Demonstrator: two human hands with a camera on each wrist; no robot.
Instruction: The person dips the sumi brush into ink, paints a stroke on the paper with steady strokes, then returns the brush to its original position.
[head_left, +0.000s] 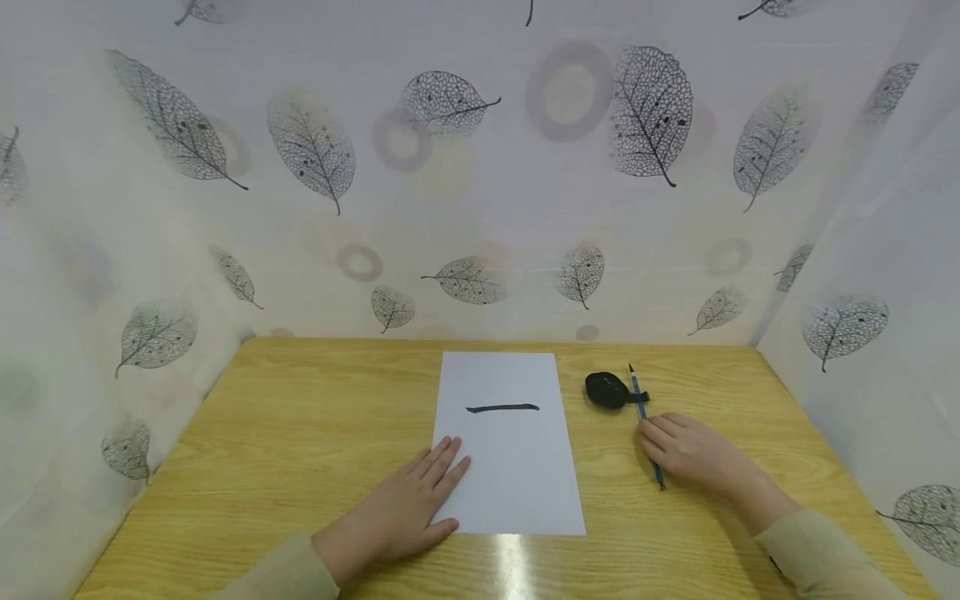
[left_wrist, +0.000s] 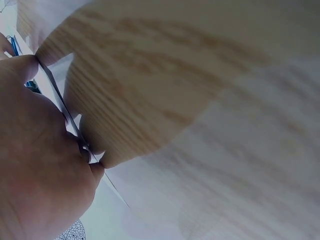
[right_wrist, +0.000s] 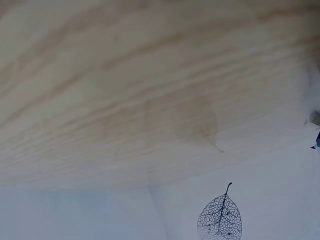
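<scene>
A white sheet of paper [head_left: 517, 483] lies on the table, bearing one thick black horizontal stroke [head_left: 502, 408] in its upper half. My left hand [head_left: 412, 507] rests across the sheet's lower left edge, fingers spread and straight; it also fills the left of the left wrist view [left_wrist: 45, 150]. To the right of the paper, my right hand [head_left: 690, 452] pinches the middle of a blue brush [head_left: 641, 405], whose dark tip points away from me. The brush crosses the short handle of a small black dish [head_left: 606, 391]. The right wrist view barely shows the brush at its right edge.
The wood-grain table [head_left: 315, 417] meets a pale curtain [head_left: 480, 192] printed with leaves at the back and on both sides. A bright light reflection lies on the table below the paper.
</scene>
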